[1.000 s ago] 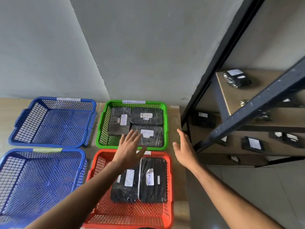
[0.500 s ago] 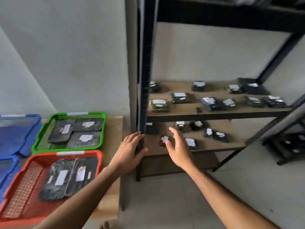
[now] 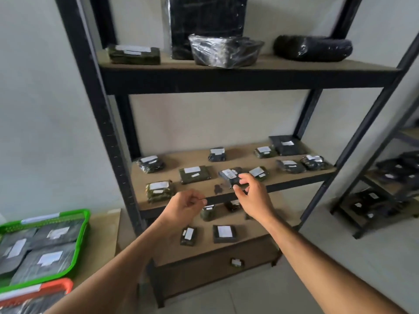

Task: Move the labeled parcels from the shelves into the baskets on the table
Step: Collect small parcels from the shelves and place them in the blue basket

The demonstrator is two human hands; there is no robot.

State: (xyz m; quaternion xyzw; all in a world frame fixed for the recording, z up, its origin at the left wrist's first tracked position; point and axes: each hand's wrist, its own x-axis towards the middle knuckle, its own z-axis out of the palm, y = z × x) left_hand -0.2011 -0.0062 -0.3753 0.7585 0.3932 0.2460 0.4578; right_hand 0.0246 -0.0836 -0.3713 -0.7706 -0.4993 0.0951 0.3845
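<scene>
my right hand (image 3: 254,196) pinches a small labeled parcel (image 3: 230,176) on the middle shelf (image 3: 294,177); left hand (image 3: 184,206) loosely curled, empty. green basket (image 3: 84,234) holds some parcels; many remain shelved.

We take the rack (image 3: 108,141) as landmark. On its top shelf (image 3: 238,64): four parcels in a row. On its middle shelf (image 3: 204,196): about ten small parcels, spread front to back. On its lower shelf (image 3: 226,248): several more. Left of the rack, the table (image 3: 102,241), bearing a basket (image 3: 74,252) with parcels in it and a second basket (image 3: 63,285) before it. Right of the rack, a second rack (image 3: 385,189).
</scene>
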